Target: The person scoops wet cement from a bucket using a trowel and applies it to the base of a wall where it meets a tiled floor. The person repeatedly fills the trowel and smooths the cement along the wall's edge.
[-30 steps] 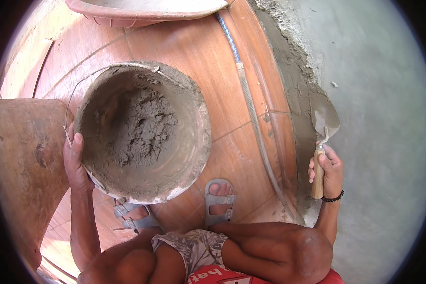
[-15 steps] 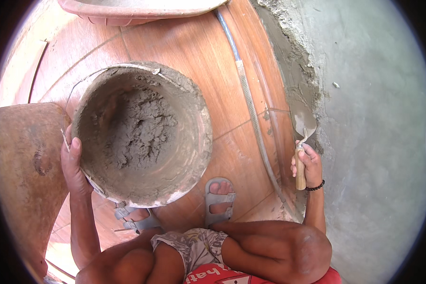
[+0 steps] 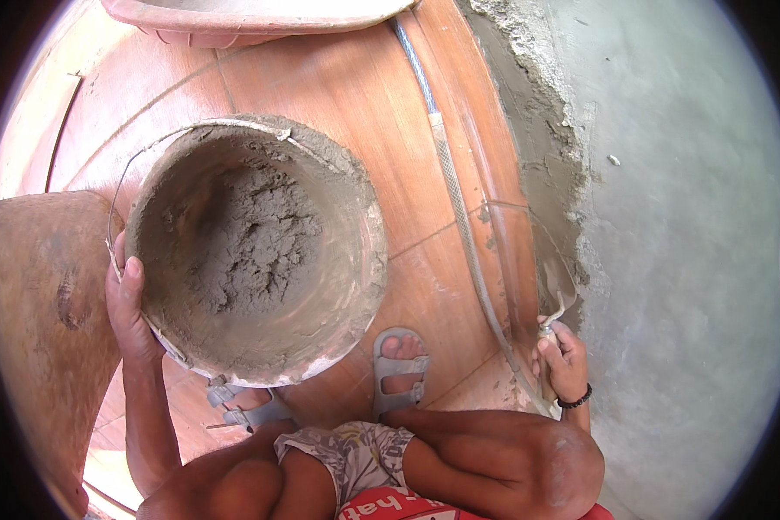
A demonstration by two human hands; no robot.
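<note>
A round bucket [image 3: 368, 286] crusted with mortar stands tilted toward me at the left, with grey wet mortar [image 3: 264, 238] inside. Closed on its left rim is my left hand [image 3: 132, 316], near the thin wire handle [image 3: 117, 195]. On the right, my right hand [image 3: 565, 360] grips a trowel [image 3: 556, 260] by its wooden handle. The trowel's blade lies along the strip of mortar [image 3: 533, 165] between the tiled floor and the grey wall; its outline blends with the mortar there.
A hose-like tube [image 3: 464, 217] runs along the wood-look tiles [image 3: 416, 295] between bucket and mortar strip. A pinkish basin [image 3: 260, 33] sits at the far side. At the left stands a brown curved object [image 3: 48, 295]. My sandalled feet [image 3: 400, 368] are close to the bucket.
My right hand and the trowel have moved toward me along the mortar strip, and the blade now lies flatter against it. The bucket and my left hand have shifted very slightly left.
</note>
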